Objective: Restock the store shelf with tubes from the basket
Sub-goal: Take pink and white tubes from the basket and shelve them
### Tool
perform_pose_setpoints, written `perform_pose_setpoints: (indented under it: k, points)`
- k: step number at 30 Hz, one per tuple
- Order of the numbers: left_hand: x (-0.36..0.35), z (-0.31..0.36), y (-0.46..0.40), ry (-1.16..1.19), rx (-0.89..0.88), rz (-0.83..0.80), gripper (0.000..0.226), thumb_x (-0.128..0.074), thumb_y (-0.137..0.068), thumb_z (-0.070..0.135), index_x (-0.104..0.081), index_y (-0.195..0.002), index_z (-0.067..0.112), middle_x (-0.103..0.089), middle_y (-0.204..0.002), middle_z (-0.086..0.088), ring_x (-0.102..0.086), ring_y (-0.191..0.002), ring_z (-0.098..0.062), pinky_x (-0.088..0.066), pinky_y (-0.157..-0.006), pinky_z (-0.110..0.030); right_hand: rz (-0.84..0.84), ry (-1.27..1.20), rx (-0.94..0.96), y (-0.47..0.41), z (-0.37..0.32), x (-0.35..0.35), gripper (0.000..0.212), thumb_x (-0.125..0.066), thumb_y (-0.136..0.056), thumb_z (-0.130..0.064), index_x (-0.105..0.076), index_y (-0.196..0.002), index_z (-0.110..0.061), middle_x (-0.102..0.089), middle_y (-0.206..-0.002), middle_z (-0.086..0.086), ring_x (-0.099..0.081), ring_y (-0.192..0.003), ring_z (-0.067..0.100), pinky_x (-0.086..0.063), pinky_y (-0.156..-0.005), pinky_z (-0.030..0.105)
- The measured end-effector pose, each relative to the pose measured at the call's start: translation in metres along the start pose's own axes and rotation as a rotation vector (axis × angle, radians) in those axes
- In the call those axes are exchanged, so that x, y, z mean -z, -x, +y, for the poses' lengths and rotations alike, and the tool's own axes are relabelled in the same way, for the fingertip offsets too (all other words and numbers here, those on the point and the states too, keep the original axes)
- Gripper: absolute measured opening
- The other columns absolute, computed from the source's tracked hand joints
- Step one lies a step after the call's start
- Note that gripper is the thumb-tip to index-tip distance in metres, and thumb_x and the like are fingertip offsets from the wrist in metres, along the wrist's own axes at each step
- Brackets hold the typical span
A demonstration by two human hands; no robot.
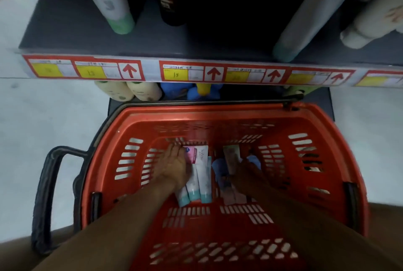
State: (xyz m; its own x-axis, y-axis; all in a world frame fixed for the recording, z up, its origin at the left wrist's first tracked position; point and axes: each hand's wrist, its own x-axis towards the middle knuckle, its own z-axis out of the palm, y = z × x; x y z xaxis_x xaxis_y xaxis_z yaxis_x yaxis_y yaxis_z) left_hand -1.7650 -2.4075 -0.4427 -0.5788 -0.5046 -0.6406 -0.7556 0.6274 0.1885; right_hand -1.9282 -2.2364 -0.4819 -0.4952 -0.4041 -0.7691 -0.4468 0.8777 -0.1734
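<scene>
Both of my hands reach down into the red basket [327, 131]. Several white tubes with teal caps [201, 174] lie side by side on its floor, next to a pink-labelled tube [192, 154]. My left hand [172, 167] lies over the left edge of these tubes with its fingers stretched forward. My right hand [247, 174] is dark and in shadow; it grips a pale upright tube [232, 157]. More tubes [233, 197] lie under my right wrist. The shelf [152, 37] above holds tall tubes with green caps [121, 23].
The shelf's front edge carries a red and yellow price strip [192, 73] with arrows. Beige and blue items [139, 91] sit on the lower shelf behind the basket. The basket's black handle [46, 185] hangs to the left over the pale floor.
</scene>
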Motion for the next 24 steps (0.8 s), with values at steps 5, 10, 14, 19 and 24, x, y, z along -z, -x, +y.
perform_pose_setpoints:
  k: [5,10,14,19,24]
  points:
    - [-0.005,0.005,-0.003,-0.135,0.015,0.028,0.063,-0.068,-0.09,0.021,-0.038,-0.145,0.014,-0.039,-0.145,-0.008,-0.042,-0.133,-0.027,-0.032,-0.116,-0.037,0.009,-0.039,-0.063,-0.002,-0.001,-0.013,0.091,-0.075,-0.086,-0.048,-0.029,-0.156,-0.013,-0.046,-0.15,0.016,-0.05,-0.136,0.032,-0.042,-0.105,0.036]
    - [-0.011,0.001,-0.016,-0.266,0.044,-0.015,0.074,-0.077,-0.084,0.029,-0.04,-0.147,0.017,-0.043,-0.145,-0.007,-0.042,-0.132,-0.026,-0.037,-0.112,-0.038,0.017,-0.162,-0.08,-0.005,0.0,-0.023,0.088,-0.081,-0.077,-0.046,-0.041,-0.149,-0.017,-0.057,-0.139,0.011,-0.06,-0.124,0.03,-0.054,-0.096,0.042]
    - [-0.018,-0.007,-0.028,-0.352,0.037,-0.009,0.088,-0.084,-0.073,0.048,-0.042,-0.146,0.023,-0.05,-0.144,-0.002,-0.043,-0.132,-0.025,-0.036,-0.114,-0.039,-0.007,-0.142,-0.112,-0.002,-0.002,-0.022,0.084,-0.079,-0.078,-0.049,-0.043,-0.147,-0.014,-0.059,-0.138,0.009,-0.061,-0.123,0.03,-0.055,-0.096,0.041]
    - [-0.016,-0.005,-0.032,-0.167,0.079,-0.079,0.067,-0.078,-0.08,0.059,-0.056,-0.134,0.026,-0.061,-0.129,0.0,-0.061,-0.11,-0.019,-0.051,-0.094,-0.031,0.016,-0.167,-0.092,-0.001,0.002,-0.021,0.086,-0.077,-0.074,-0.055,-0.042,-0.146,-0.023,-0.059,-0.132,0.003,-0.062,-0.119,0.027,-0.054,-0.092,0.036]
    - [-0.012,-0.002,-0.018,-0.005,0.168,-0.136,0.067,-0.081,-0.07,0.068,-0.06,-0.12,0.028,-0.065,-0.103,0.006,-0.065,-0.089,-0.015,-0.06,-0.081,-0.033,0.004,-0.143,-0.1,0.004,0.004,-0.013,0.1,-0.078,-0.067,-0.062,-0.036,-0.15,-0.024,-0.055,-0.137,0.006,-0.061,-0.119,0.027,-0.053,-0.09,0.036]
